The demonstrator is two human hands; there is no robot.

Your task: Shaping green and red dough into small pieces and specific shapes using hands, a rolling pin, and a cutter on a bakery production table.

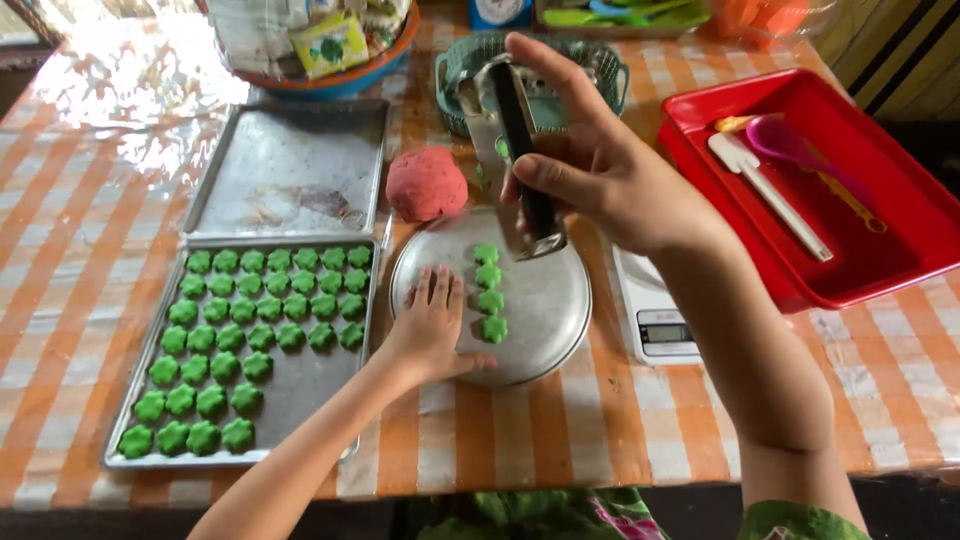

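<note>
The round metal plate (545, 310) is steadied by the flat, open left hand (432, 325); above it, a metal cookie press (515, 160) is gripped by the right hand (600, 165), over green dough pieces (489, 292).

Cookie tray (300, 385) left of round plate (545, 310)

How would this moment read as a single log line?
right hand: holds metal press above round plate | left hand: flat on plate | green dough shapes: row on plate | tray: part filled

Shiny metal press (515, 150); dull metal round plate (545, 310); matt green dough pieces (489, 300); glossy plastic tablecloth (90, 200).
</note>
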